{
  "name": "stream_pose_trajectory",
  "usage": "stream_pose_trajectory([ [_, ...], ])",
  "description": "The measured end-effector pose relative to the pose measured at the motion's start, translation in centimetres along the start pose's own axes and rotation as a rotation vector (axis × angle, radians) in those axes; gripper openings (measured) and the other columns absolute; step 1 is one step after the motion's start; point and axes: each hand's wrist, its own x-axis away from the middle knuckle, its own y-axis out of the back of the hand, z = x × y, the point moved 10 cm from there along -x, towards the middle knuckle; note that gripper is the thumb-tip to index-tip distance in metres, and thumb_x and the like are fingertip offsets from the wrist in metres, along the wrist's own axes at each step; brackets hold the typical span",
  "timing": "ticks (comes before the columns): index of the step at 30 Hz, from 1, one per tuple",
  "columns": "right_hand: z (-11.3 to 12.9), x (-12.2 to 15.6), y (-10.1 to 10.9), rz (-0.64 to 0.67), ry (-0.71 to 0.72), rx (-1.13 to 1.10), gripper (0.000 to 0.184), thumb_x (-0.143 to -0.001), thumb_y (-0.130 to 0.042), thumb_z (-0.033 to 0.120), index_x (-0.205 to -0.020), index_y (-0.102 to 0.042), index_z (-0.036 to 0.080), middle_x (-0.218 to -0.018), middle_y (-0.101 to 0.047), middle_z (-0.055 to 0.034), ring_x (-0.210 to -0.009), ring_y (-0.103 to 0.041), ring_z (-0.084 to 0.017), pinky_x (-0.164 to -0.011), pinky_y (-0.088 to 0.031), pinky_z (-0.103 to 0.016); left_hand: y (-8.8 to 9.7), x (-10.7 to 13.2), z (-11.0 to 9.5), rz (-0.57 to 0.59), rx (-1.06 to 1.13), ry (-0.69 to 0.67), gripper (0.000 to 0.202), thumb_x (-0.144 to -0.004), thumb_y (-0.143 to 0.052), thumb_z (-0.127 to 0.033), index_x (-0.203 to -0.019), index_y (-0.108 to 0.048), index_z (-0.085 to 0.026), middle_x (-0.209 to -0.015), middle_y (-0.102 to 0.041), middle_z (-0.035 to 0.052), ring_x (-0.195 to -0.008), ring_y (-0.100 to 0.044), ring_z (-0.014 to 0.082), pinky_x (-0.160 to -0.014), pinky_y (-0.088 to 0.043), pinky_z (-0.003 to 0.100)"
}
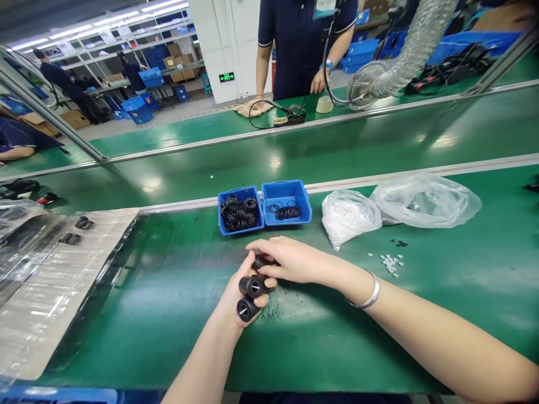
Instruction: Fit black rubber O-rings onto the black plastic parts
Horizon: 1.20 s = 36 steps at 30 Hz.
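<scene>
1. Left hand (236, 294): palm up, fingers curled, cradling two black plastic cylinders (252, 287) with slotted ends, one lying just above the other.
2. Right hand (297, 261): reaches across from the right, its fingers (269, 245) closed over a third black plastic cylinder (261, 261), which sits just above the left hand's pair. A silver bangle (369, 292) circles the right wrist.
3. Green-topped desk (138, 320): open surface lies around both hands, widest to their left, up to a clear plastic sheet (54, 280) at the desk's left side.
4. Two joined blue plastic bins (286, 217): just beyond the hands. The left bin holds a heap of black rubber rings (239, 213); the right bin holds fewer black rubber rings (288, 212).
5. Clear plastic bag of small white parts (349, 219): right of the bins, beside a larger clear plastic bag (425, 201).
</scene>
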Motion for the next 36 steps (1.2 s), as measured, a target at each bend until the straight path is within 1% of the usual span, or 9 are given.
stream_pose_trajectory([
  [4, -0.6, -0.3, 1.2, -0.083, 0.066, -0.103, 0.041, -0.083, -0.065, 0.018, -0.123, -0.060, 0.017, -0.096, -0.069, -0.0056, -0.090, -0.063, -0.020, -0.083, -0.050, -0.033, -0.4, 0.3, -0.1, 0.012, 0.007, 0.003, 0.032, -0.095, -0.050, -0.042, -0.095, -0.059, -0.012, -0.076, -0.054, 0.0033, -0.056, -0.055, 0.0102, -0.025, -0.038, 0.012],
  [8, -3.2, 0.5, 4.2, -0.290, -0.017, -0.198, 0.033, -0.087, -0.061, 0.023, -0.120, -0.062, 0.020, -0.106, -0.064, -0.0064, -0.099, -0.062, -0.019, -0.090, -0.049, -0.035, -0.4, 0.7, -1.0, 0.004, 0.049, -0.042, 0.036, -0.098, -0.043, -0.041, -0.105, -0.060, -0.010, -0.086, -0.057, 0.0066, -0.058, -0.055, 0.0089, -0.027, -0.038, 0.011],
  [11, -4.5, 1.4, 4.7, -0.337, -0.049, -0.253, 0.028, -0.086, -0.062, 0.028, -0.113, -0.060, 0.020, -0.106, -0.062, -0.0053, -0.095, -0.063, -0.019, -0.089, -0.051, -0.036, -0.1, 1.0, -1.8, -0.020, 0.083, -0.105, 0.033, -0.098, -0.042, -0.039, -0.099, -0.061, -0.012, -0.083, -0.057, 0.0050, -0.060, -0.055, 0.0084, -0.029, -0.039, 0.009],
  [16, -4.5, 2.5, 3.0, -0.254, -0.070, -0.267, 0.024, -0.085, -0.065, 0.028, -0.104, -0.054, 0.020, -0.098, -0.061, -0.0026, -0.086, -0.062, -0.016, -0.084, -0.053, -0.033, 0.7, 1.4, -2.7, -0.096, 0.131, -0.173, 0.032, -0.096, -0.045, -0.039, -0.090, -0.061, -0.012, -0.081, -0.056, 0.0047, -0.064, -0.058, 0.0103, -0.031, -0.039, 0.010],
  [21, -1.4, 3.1, 0.4, -0.067, 0.111, 0.023, 0.028, -0.089, -0.062, 0.025, -0.116, -0.059, 0.023, -0.111, -0.064, -0.0057, -0.101, -0.061, -0.020, -0.093, -0.044, -0.037, 1.2, 1.7, -3.6, -0.118, 0.165, -0.218, 0.031, -0.095, -0.044, -0.038, -0.087, -0.061, -0.012, -0.081, -0.057, 0.0055, -0.066, -0.059, 0.0116, -0.032, -0.040, 0.011],
  [24, -1.2, 3.6, -0.6, -0.043, 0.132, 0.143, 0.020, -0.088, -0.063, 0.023, -0.107, -0.061, 0.020, -0.101, -0.066, -0.0059, -0.096, -0.062, -0.020, -0.093, -0.042, -0.039, 1.3, 1.8, -3.9, -0.120, 0.172, -0.235, 0.028, -0.094, -0.046, -0.036, -0.086, -0.061, -0.013, -0.081, -0.057, 0.0051, -0.066, -0.059, 0.0115, -0.032, -0.040, 0.011],
  [27, -1.4, 4.1, -0.7, -0.047, 0.131, 0.211, 0.027, -0.087, -0.064, 0.020, -0.113, -0.057, 0.020, -0.100, -0.067, -0.0067, -0.095, -0.061, -0.021, -0.094, -0.042, -0.040, 1.3, 1.7, -3.8, -0.119, 0.168, -0.228, 0.027, -0.093, -0.047, -0.036, -0.086, -0.061, -0.013, -0.080, -0.057, 0.0050, -0.066, -0.059, 0.0116, -0.031, -0.039, 0.011],
  [32, -2.2, 5.2, 0.4, -0.056, 0.079, 0.359, 0.066, -0.081, -0.072, 0.044, -0.137, -0.046, 0.022, -0.119, -0.060, -0.0120, -0.109, -0.054, -0.030, -0.095, -0.041, -0.047, 1.4, 1.7, -3.8, -0.114, 0.164, -0.229, 0.028, -0.093, -0.047, -0.037, -0.087, -0.062, -0.013, -0.081, -0.058, 0.0053, -0.066, -0.060, 0.0119, -0.032, -0.039, 0.012],
  [36, -3.4, 6.2, 0.2, -0.061, 0.037, 0.456, 0.051, -0.088, -0.061, 0.050, -0.131, -0.055, 0.023, -0.109, -0.060, -0.0124, -0.097, -0.055, -0.028, -0.083, -0.047, -0.043, 1.5, 1.8, -3.9, -0.134, 0.128, -0.245, 0.031, -0.094, -0.045, -0.037, -0.088, -0.062, -0.012, -0.082, -0.057, 0.0054, -0.068, -0.060, 0.0120, -0.032, -0.039, 0.012],
])
